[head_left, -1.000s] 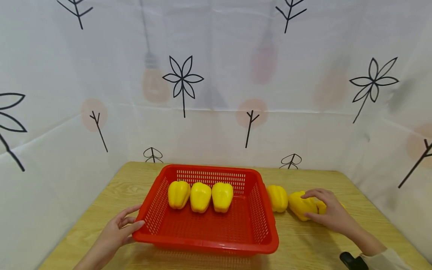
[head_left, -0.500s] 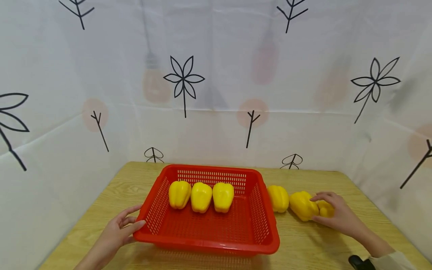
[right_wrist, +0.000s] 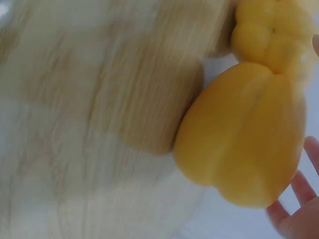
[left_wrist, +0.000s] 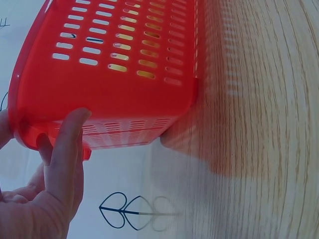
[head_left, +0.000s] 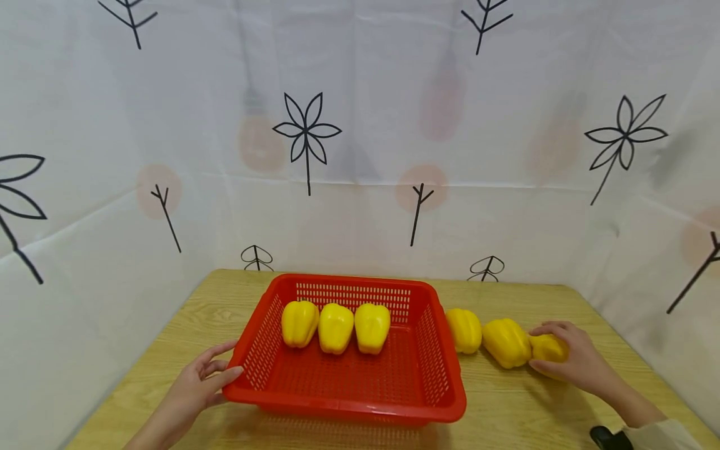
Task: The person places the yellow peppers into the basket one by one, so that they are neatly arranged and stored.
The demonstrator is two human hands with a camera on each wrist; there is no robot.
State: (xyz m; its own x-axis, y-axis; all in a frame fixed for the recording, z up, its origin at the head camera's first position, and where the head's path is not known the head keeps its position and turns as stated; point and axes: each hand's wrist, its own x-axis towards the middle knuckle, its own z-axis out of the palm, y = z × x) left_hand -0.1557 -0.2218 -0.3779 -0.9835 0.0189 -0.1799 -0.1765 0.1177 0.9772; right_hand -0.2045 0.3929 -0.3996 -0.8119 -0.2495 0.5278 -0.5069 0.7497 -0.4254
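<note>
My left hand [head_left: 188, 390] grips the left front corner of a red plastic basket [head_left: 343, 405]; the left wrist view shows the thumb [left_wrist: 70, 132] against its slotted wall. Three yellow bell peppers stand in a row inside, among them a middle pepper [head_left: 335, 329]. To the right my right hand [head_left: 576, 359] reaches round the rightmost bell pepper [head_left: 548, 348], fingers over its far side and thumb along its near side. In the right wrist view that pepper fills the middle, with spread fingertips [right_wrist: 303, 188] at its edge. The palm is hidden there.
Two more yellow peppers lie between the basket and my right hand: one pepper [head_left: 464, 331] beside the basket wall, another pepper [head_left: 506, 344] next to the rightmost one. Patterned white cloth [head_left: 360, 219] encloses the wooden table [head_left: 208, 306] at the back and sides.
My right hand has moved right, from over the neighbouring pepper to round the rightmost one, its fingers keeping the same spread. The left hand and basket have stayed in place.
</note>
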